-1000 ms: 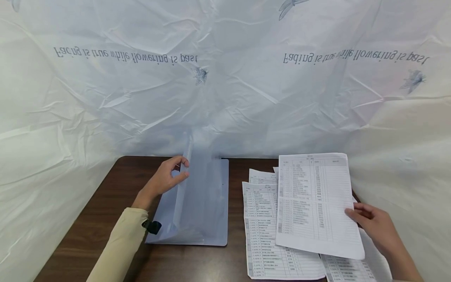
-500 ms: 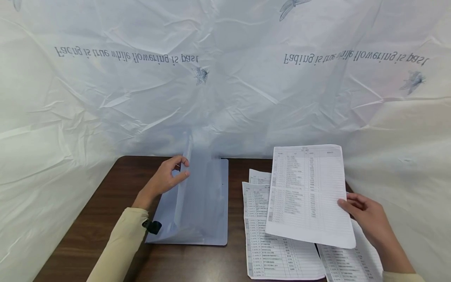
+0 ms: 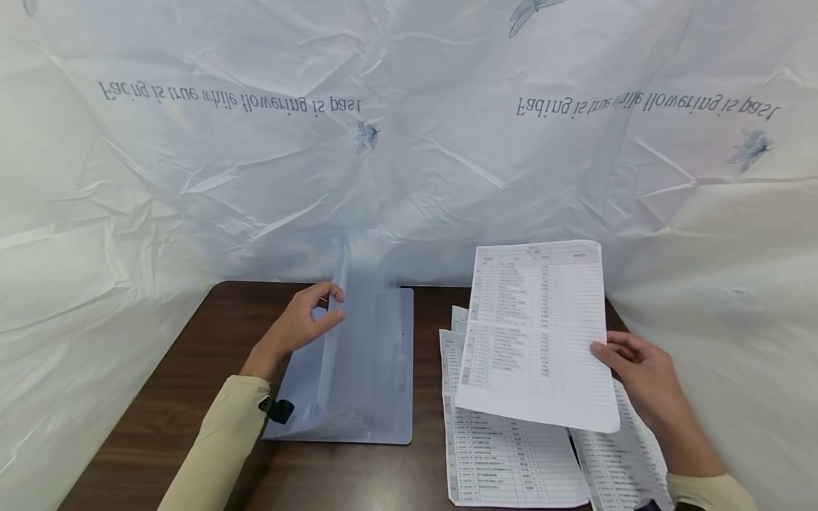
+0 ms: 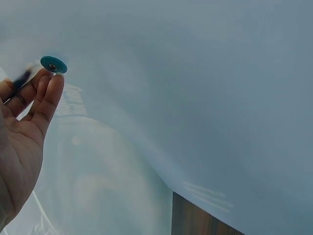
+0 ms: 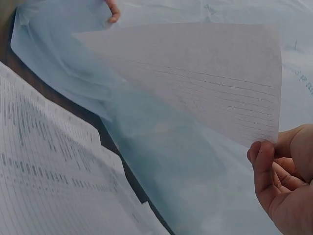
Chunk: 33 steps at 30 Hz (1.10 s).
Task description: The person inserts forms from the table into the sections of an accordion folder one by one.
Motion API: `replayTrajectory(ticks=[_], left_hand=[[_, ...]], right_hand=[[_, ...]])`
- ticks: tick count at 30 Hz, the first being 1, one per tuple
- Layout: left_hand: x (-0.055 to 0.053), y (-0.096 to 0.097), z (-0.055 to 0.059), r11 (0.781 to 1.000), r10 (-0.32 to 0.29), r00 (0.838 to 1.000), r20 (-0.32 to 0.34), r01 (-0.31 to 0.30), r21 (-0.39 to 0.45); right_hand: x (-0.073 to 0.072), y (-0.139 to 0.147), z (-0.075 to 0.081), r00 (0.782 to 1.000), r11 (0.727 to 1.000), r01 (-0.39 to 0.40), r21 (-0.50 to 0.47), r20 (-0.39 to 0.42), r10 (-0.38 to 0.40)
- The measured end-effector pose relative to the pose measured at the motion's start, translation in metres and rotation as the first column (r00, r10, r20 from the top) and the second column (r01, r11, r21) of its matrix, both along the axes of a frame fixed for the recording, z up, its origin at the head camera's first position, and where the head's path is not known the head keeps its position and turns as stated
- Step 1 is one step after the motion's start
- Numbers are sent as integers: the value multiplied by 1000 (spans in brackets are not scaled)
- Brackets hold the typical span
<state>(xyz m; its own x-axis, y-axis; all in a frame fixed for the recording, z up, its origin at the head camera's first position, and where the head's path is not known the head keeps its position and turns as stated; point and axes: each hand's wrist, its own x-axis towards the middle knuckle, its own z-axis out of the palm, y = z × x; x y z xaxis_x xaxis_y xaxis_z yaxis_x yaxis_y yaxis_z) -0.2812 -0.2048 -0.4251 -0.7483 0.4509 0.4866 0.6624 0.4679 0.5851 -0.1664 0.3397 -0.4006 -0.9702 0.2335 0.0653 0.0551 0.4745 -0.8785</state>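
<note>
On the left of the table a translucent bluish plastic document folder (image 3: 377, 369) lies with its flap raised. My left hand (image 3: 297, 319) holds the flap's edge with curled fingers. A teal round button (image 4: 54, 64) shows at those fingertips in the left wrist view. My right hand (image 3: 645, 376) pinches the right edge of a printed sheet (image 3: 537, 341) between thumb and fingers, tilted above other papers. From the right wrist view, the sheet's pale underside (image 5: 210, 63) is visible. Whether it is one sheet or more, I cannot tell.
Several printed papers (image 3: 511, 468) lie overlapping on the dark wooden table (image 3: 358, 475), under the raised sheet. White patterned plastic sheeting (image 3: 434, 170) rises behind the table and along both sides. A black band (image 3: 277, 409) circles the left wrist.
My right hand has moved left and away from me, carrying the printed sheet up and toward the folder. The left hand and the flap have stayed in place.
</note>
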Motion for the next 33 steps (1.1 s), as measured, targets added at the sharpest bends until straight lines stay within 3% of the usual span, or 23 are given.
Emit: replayTrajectory(ticks=[12, 16, 22, 33], left_hand=[[0, 0, -1, 1000, -1, 1000, -3, 1, 0], [-1, 0, -2, 1000, 1, 1000, 1, -1, 2], [-1, -2, -3, 1000, -7, 1000, 11, 7, 2], [-2, -2, -4, 1000, -24, 1000, 6, 24, 7]], right_hand=[[-11, -36, 10, 984, 985, -130, -113, -136, 114], [-17, -51, 11, 974, 979, -173, -104, -165, 155], [-26, -70, 13, 965, 972, -213, -97, -174, 194], [-38, -95, 15, 955, 938, -276, -211, -169, 244]])
